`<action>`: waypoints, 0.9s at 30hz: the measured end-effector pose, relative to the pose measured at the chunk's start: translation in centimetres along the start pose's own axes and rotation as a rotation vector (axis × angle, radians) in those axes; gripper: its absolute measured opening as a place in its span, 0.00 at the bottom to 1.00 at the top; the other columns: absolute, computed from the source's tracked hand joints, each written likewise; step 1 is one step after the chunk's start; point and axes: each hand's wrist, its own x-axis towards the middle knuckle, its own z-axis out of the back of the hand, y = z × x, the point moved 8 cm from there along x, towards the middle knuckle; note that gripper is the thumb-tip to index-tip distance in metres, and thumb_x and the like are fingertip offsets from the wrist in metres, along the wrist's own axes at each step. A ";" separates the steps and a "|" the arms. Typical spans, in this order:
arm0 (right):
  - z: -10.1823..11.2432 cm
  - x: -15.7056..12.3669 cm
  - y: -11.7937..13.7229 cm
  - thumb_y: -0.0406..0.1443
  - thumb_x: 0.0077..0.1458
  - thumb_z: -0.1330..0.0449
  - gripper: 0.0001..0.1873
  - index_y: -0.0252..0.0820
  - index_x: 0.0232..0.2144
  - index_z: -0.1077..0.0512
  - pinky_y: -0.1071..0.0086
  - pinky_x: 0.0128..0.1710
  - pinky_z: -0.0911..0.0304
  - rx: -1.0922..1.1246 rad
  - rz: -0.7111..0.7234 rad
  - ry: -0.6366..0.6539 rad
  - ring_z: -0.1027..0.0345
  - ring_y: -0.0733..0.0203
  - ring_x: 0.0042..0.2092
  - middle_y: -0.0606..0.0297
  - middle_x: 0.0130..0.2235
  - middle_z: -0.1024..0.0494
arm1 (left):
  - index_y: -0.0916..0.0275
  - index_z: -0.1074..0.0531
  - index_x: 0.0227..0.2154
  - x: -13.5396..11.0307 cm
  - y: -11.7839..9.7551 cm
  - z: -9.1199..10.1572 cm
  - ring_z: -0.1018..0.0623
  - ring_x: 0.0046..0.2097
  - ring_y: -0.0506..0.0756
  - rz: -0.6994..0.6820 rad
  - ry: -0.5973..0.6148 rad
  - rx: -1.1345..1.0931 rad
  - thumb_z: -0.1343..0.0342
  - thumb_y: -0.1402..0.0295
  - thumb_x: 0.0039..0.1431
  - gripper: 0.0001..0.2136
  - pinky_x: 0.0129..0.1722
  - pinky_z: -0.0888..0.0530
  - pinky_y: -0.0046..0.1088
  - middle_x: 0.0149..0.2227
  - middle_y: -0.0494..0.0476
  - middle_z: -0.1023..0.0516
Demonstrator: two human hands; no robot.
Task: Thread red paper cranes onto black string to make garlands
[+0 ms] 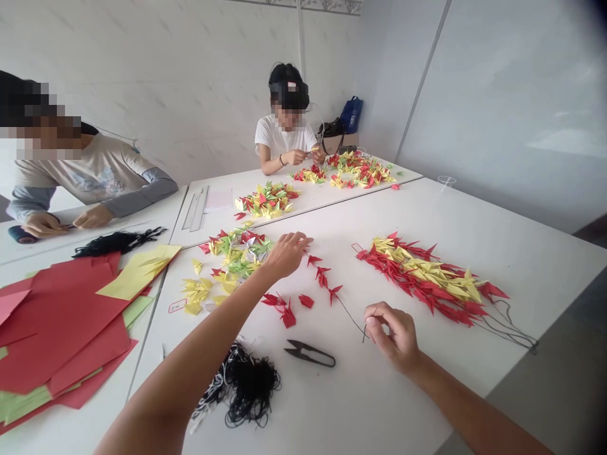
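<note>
My right hand (pixel 392 336) pinches the end of a black thread (pixel 353 313) between its fingertips. That thread carries a short string of red origami cranes (pixel 322 276) running up to the fingertips of my left hand (pixel 284 254). My left hand lies open above the white table (pixel 360 392), beside a heap of mixed red, yellow and green paper cranes (pixel 239 254). Loose red cranes (pixel 282 309) lie under my left forearm. Thread snips (pixel 309 352) and a tangle of black thread (pixel 251 385) lie between my hands. A long bundle of strung red and yellow cranes (pixel 420 278) lies to the right.
Stacked red, yellow and green paper sheets (pixel 61 322) cover the left table. A person in a grey-sleeved top (pixel 95 180) handles a dark spool (pixel 28 235). Across the joined tables, a person in a white T-shirt (pixel 284 136) works behind more cranes (pixel 346 172). A metal ruler (pixel 194 208) lies nearby.
</note>
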 end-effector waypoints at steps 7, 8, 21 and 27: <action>-0.2 0.4 0.5 0.29 0.65 0.49 0.07 0.45 0.34 0.36 0.75 0.20 0.48 -0.023 0.013 0.040 0.45 0.71 0.19 0.74 0.23 0.36 | 0.59 0.27 0.53 -1.9 -5.2 0.3 0.26 0.53 0.60 -0.379 -0.004 -0.162 0.47 0.69 0.66 0.15 0.54 0.29 0.40 0.53 0.63 0.25; -0.2 0.4 0.6 0.29 0.64 0.49 0.07 0.45 0.33 0.36 0.75 0.20 0.48 -0.028 0.015 0.041 0.46 0.71 0.19 0.74 0.22 0.36 | 0.60 0.26 0.51 -1.8 -5.2 0.0 0.25 0.51 0.59 -0.385 -0.009 -0.153 0.48 0.69 0.67 0.13 0.53 0.28 0.39 0.50 0.63 0.23; -1.4 -0.3 0.4 0.30 0.64 0.49 0.08 0.46 0.32 0.38 0.74 0.21 0.50 -0.012 0.041 0.137 0.51 0.68 0.19 0.75 0.20 0.40 | 0.63 0.25 0.51 -0.9 -3.1 0.8 0.25 0.54 0.60 -0.246 -0.071 -0.112 0.55 0.80 0.64 0.18 0.58 0.30 0.44 0.53 0.65 0.23; -1.7 -0.4 -0.3 0.30 0.65 0.49 0.08 0.46 0.33 0.38 0.74 0.22 0.49 -0.059 0.006 0.173 0.51 0.68 0.20 0.75 0.21 0.40 | 0.61 0.27 0.53 -2.7 -10.0 2.0 0.26 0.53 0.62 -0.512 0.004 -0.235 0.48 0.62 0.66 0.16 0.59 0.33 0.43 0.54 0.65 0.25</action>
